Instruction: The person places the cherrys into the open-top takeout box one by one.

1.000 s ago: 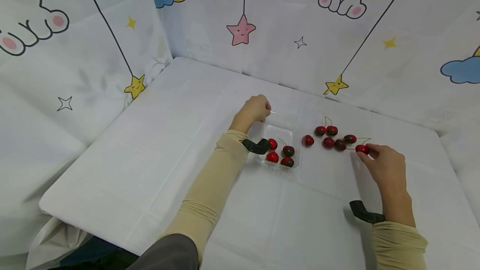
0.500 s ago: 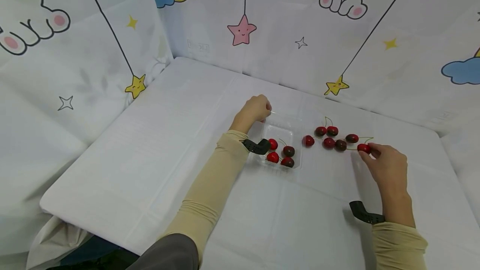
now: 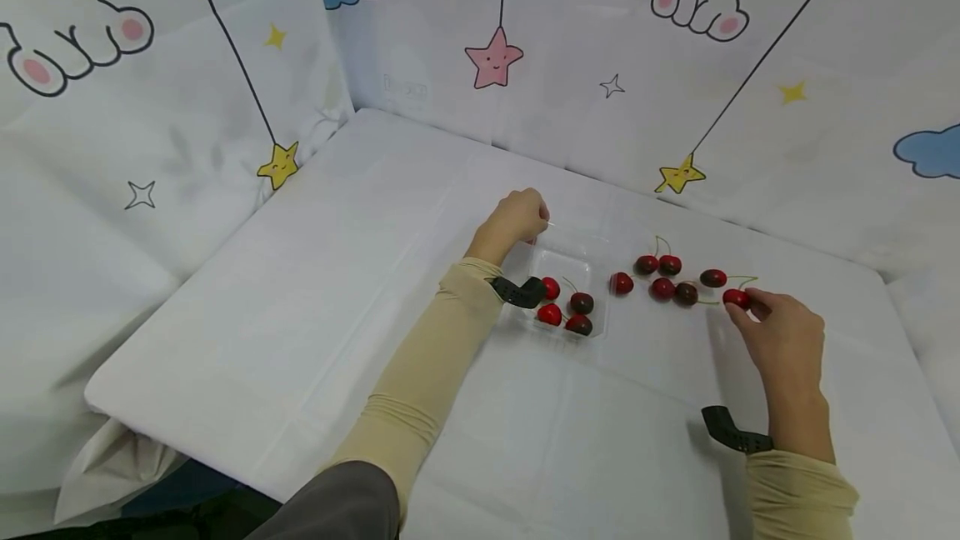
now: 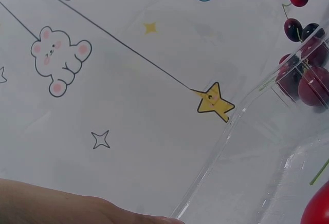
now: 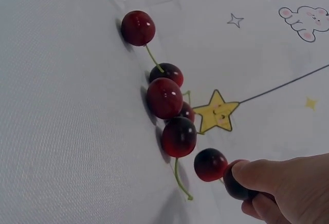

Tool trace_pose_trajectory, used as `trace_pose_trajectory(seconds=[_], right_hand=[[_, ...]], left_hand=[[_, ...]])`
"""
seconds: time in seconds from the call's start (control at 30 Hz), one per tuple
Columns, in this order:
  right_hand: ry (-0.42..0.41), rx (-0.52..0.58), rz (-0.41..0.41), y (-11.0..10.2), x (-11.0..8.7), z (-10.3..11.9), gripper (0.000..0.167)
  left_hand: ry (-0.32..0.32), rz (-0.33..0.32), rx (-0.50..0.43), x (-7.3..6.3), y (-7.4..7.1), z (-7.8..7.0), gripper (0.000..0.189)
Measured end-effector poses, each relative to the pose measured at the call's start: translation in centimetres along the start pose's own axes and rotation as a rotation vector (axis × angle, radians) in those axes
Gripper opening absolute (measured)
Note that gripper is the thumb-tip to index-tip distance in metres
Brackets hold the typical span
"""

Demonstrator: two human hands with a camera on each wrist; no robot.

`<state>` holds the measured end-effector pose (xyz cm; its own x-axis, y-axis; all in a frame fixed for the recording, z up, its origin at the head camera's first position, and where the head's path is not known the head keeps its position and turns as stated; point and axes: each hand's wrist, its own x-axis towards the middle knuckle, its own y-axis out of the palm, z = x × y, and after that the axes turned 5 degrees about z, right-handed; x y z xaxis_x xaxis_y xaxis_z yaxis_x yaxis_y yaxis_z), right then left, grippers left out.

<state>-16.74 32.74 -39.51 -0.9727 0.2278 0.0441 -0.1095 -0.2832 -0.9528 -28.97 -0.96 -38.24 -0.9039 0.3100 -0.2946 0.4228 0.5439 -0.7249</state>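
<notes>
My right hand (image 3: pixel 783 336) pinches a red cherry (image 3: pixel 736 298) between thumb and fingers at the right end of a loose cluster. In the right wrist view that cherry (image 5: pixel 237 182) sits under the thumb, beside another dark cherry (image 5: pixel 210 164). My left hand (image 3: pixel 513 223) grips the far left corner of a clear plastic box (image 3: pixel 566 252); its fingertips are partly hidden in the head view. Inside the box lie several cherries (image 3: pixel 550 314), red and dark, some with green stems. Between box and right hand, more cherries (image 3: pixel 662 288) rest on the white table.
The white table (image 3: pixel 300 315) reaches back to a curtain (image 3: pixel 570 40) printed with stars, bears and clouds. A black wrist camera (image 3: pixel 517 292) on the left arm overlaps the box's left edge. Another wrist camera (image 3: pixel 735 433) sits on the right arm.
My right hand has drawn its cherry slightly right, away from the dark cherries of the cluster. The left hand keeps its grip on the box. The head view has shifted a little.
</notes>
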Motion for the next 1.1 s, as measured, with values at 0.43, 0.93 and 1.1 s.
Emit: trace_pose_trajectory(seconds=[0.43,0.93,1.1], right_hand=[[0.021,0.014,-0.029,-0.1,0.1,0.1,0.046],[-0.012,0.021,-0.107,-0.7,-0.3,1.4,0.045],[-0.024,0.033,-0.131,-0.8,-0.5,1.8,0.045]], left_hand=[[0.006,0.000,0.023,0.0,0.0,0.0,0.025],[0.003,0.009,0.009,0.1,0.0,0.2,0.026],[0.010,0.005,0.022,0.2,0.0,0.2,0.026]])
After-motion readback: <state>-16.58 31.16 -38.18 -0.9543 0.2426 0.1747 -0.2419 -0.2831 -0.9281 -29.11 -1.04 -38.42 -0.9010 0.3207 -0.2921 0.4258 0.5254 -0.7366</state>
